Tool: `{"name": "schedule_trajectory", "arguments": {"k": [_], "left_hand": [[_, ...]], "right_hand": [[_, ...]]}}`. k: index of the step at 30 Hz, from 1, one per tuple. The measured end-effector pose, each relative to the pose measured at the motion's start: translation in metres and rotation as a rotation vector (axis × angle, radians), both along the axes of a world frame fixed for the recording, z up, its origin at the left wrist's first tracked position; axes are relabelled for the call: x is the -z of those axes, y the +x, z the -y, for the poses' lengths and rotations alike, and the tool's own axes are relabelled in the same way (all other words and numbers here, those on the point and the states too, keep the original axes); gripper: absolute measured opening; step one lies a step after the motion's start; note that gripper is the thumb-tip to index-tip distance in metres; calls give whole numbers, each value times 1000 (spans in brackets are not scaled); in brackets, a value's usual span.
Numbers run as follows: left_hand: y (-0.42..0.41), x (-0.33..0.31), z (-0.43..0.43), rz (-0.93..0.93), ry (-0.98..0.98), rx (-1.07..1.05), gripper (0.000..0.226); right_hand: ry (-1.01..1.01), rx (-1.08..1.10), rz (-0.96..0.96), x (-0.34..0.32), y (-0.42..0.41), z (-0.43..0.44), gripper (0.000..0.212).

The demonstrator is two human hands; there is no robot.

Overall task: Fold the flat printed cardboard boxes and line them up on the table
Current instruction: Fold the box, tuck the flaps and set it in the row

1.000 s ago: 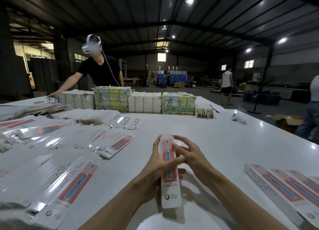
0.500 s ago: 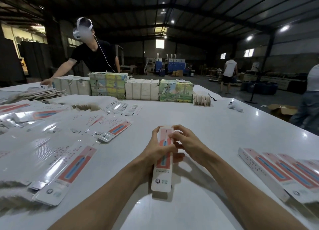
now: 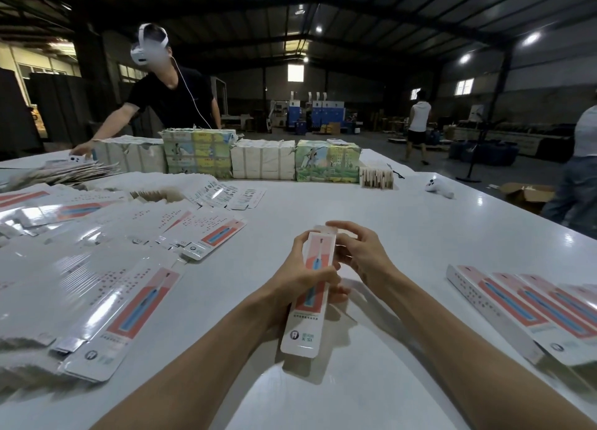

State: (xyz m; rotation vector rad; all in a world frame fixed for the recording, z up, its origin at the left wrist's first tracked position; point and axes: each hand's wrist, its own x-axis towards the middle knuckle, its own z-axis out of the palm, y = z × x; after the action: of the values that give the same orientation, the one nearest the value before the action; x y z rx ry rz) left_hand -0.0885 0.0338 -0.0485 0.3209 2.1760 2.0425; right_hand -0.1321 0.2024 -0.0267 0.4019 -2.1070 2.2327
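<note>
Box (image 3: 305, 326) has barely shifted since the last frame, but the right hand (image 3: 361, 255) fingers now arch higher over its far end. Left hand (image 3: 298, 273) wraps the box's middle, thumb across the printed face. Right fingertips pinch the top flap. Box is held over the table (image 3: 371, 200), between the flat stack (image 3: 106, 278) and the folded row (image 3: 517, 303).

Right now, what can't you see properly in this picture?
All head view.
Far end of the box: the right hand covers it; flap state unclear.
Left hand: fingers mostly behind the box.
Row of folded boxes: cut by the right edge; count unknown.
Box lettering: too small.
</note>
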Motion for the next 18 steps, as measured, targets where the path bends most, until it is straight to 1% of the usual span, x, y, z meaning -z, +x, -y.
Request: {"name": "schedule_trajectory", "arguments": {"k": [3, 4, 6, 8, 12, 14, 16, 18], "left_hand": [[1, -1, 1, 7, 6, 21, 90], [2, -3, 2, 2, 2, 23, 91], [1, -5, 2, -14, -21, 26, 96], [1, -7, 2, -23, -39, 33, 98], [3, -6, 3, -19, -65, 47, 97], [4, -6, 4, -5, -54, 55, 95], [6, -8, 5, -2, -46, 62, 95], [7, -9, 5, -26, -68, 49, 97]], "right_hand": [[74, 23, -92, 2, -1, -1, 22], [66, 39, -95, 1, -1, -1, 20], [39, 60, -66, -2, -2, -1, 24], [39, 36, -67, -4, -2, -3, 23], [79, 24, -156, -3, 3, -5, 16], [117, 38, -196, -3, 3, -5, 19], [126, 29, -199, -5, 4, -5, 22], [103, -2, -157, -7, 4, -5, 21]]}}
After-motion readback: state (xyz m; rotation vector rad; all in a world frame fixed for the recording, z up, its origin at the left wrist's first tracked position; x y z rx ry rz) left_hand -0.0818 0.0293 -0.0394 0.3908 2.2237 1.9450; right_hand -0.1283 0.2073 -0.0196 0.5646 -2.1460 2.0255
